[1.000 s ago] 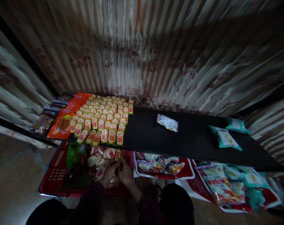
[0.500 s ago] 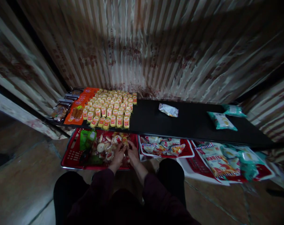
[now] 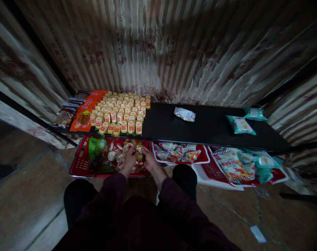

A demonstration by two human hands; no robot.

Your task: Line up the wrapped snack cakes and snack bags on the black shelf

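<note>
Head view: left hand (image 3: 129, 159) and right hand (image 3: 148, 160) at red plastic basket (image 3: 80, 155).
Small yellow clear-wrapped snack (image 3: 139, 148) between their fingertips, basket's far side, near flat black shelf (image 3: 208, 127); fingers bent, cannot tell whether either grips it.

Clock centred on the right hand (image 3: 149, 162): the black shelf (image 3: 211, 122) offers passage at 1 o'clock and 2, divided by one white packet (image 3: 184, 114). Packed yellow cakes (image 3: 117, 113) obstruct 10 to 12; green packets (image 3: 241, 125), between 2 and 3. Striped curtain (image 3: 148, 59) closes the rear.
</note>
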